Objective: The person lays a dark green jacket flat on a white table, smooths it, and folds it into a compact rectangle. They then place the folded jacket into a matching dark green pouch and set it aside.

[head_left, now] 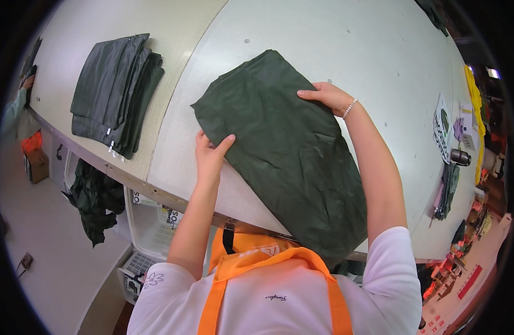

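The dark green fabric piece (285, 145) lies at a slant on the white bench (374, 61), directly in front of the wearer, with its lower end at the near edge. I observe creases across its surface and a pointed corner at its left.

The left hand (209, 153) grips the left edge of the piece, thumb on the upper face. The right hand (332, 97) grips the upper right edge, thumb likewise on top; the remaining fingertips are hidden from my view. A beaded bracelet (351, 108) encircles the right wrist.

To the left, well apart from the piece, I locate a stack of folded dark green garments (103, 84) on the bench. Below the bench edge on that side, dark green cloth (95, 204) hangs beside a white plastic basket (153, 229). At the far left, a co-worker's hand (29, 82) touches a dark item.

At the right end of the bench, I identify a dark cylindrical container (461, 157) just above folded cloths (449, 187). Beyond them, yellow material (474, 100) runs along the edge.
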The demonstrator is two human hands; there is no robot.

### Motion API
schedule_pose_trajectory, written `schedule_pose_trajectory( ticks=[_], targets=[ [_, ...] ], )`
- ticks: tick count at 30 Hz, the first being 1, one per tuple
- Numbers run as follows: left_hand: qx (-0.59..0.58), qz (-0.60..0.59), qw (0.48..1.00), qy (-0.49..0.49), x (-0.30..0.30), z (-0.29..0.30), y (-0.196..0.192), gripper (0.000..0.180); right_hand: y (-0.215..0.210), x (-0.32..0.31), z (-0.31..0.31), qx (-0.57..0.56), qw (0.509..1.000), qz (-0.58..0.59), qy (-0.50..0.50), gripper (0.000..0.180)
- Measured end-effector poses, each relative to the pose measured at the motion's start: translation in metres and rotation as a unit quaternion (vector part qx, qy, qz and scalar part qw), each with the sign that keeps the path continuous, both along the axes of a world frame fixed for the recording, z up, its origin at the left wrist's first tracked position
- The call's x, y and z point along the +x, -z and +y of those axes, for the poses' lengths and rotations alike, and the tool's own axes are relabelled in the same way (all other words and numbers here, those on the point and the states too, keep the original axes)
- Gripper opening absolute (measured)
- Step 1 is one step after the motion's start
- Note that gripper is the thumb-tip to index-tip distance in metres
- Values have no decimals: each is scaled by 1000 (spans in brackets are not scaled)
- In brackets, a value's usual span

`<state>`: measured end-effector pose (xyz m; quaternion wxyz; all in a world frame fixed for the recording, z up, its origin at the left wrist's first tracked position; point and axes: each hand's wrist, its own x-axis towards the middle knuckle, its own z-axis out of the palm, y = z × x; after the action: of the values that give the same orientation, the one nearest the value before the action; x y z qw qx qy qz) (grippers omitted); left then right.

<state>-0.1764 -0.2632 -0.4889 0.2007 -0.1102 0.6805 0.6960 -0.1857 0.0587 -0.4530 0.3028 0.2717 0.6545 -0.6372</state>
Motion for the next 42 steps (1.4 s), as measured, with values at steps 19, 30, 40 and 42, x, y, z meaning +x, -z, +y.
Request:
schedule_pose_trajectory(
  ticks=[19,30,40,42],
  targets=[
    [165,67,983,41,29,10,-6,76,16,1,-14,69,995,12,73,43],
    [-118,179,974,71,-15,12,28,43,24,-21,-19,233,953,192,-22,38],
    [-9,68,997,-29,-24,24,-4,32,10,-18,-9,276,938,202,-62,47],
    [11,79,997,-19,-18,25,-16,31,13,-12,3,330,886,311,-99,49]
  ],
)
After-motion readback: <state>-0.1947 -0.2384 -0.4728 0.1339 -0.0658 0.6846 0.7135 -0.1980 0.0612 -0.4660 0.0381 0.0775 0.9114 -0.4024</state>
